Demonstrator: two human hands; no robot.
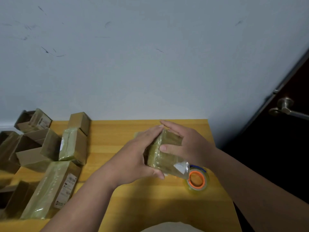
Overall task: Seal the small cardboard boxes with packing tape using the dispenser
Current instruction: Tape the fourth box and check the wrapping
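A small cardboard box, wrapped in shiny clear tape, sits between both hands over the middle of the yellow table. My left hand holds its left side, fingers laid along the top edge and thumb under the near end. My right hand grips the right side, thumb pressed on the taped top face. A strip of tape runs from the box's near end toward the tape roll with the orange core, which lies flat on the table just right of the box.
Several cardboard boxes, some taped and some open, are piled along the table's left side. A long taped box lies near the front left. A grey wall stands behind; a dark door with a lever handle is at right.
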